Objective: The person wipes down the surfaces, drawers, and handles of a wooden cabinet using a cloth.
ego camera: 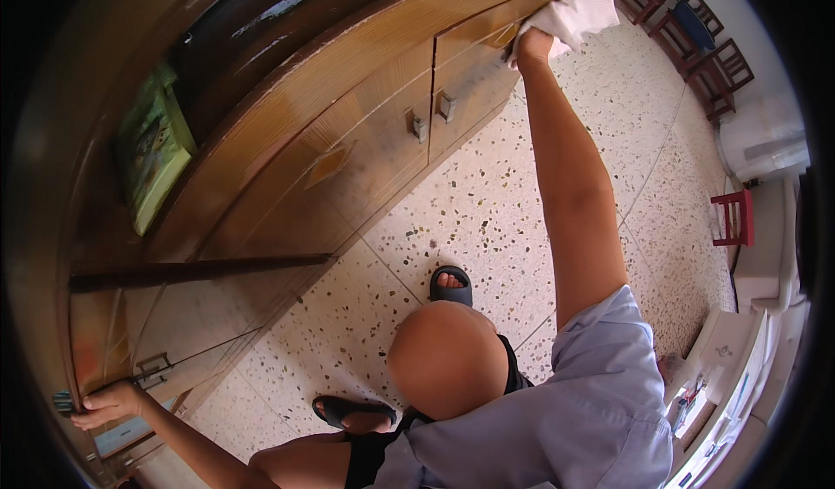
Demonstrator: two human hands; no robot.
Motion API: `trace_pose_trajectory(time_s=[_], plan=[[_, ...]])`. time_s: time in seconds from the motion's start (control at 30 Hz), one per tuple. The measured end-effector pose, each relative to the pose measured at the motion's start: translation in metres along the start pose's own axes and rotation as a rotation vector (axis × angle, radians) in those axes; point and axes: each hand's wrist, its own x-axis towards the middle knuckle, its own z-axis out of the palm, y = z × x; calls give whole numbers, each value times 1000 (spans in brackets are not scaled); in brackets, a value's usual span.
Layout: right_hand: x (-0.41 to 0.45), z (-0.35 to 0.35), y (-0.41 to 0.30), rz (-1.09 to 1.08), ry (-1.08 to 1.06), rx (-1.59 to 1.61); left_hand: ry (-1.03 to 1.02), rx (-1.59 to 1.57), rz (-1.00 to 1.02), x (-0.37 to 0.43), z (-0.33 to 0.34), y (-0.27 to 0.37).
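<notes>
My right hand [535, 47] is stretched far out to the end of a wooden cabinet [385, 85]. It grips a pale pinkish-white cloth [582, 14], bunched up against the cabinet's front near the far corner. Part of the cloth hangs loose past the corner, and my fingers are partly hidden in its folds. At the lower left, my left hand [109, 405] rests on the cabinet's edge, holding no loose object. Metal handles [417, 126] stand out from the closed doors, whose faces carry dark smudges and diamond-shaped inlays [330, 163].
A green box or book [156, 156] stands on the cabinet's shelf. Speckled terrazzo floor [470, 208] lies below me, with my feet in black slides [451, 283]. Dark wooden chairs [695, 45], a red stool [734, 217] and a table with a drawer [724, 345] stand along the right.
</notes>
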Motion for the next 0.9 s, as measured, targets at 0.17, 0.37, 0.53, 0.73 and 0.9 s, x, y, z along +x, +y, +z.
trace_pose_trajectory(time_s=[0.17, 0.37, 0.53, 0.73, 0.9], plan=[[-16, 4, 101, 155, 207, 87, -15, 10, 14, -2, -1, 5], [-113, 35, 217, 479, 441, 260, -41, 43, -60, -5, -2, 9], [-201, 76, 218, 720, 496, 544, -54, -23, -121, -7, 1, 10], [-183, 69, 131, 568, 94, 839, -11, -17, -19, -6, 3, -2], [-156, 100, -15, 127, 48, -241, 11, -7, -39, 3, -1, -1]])
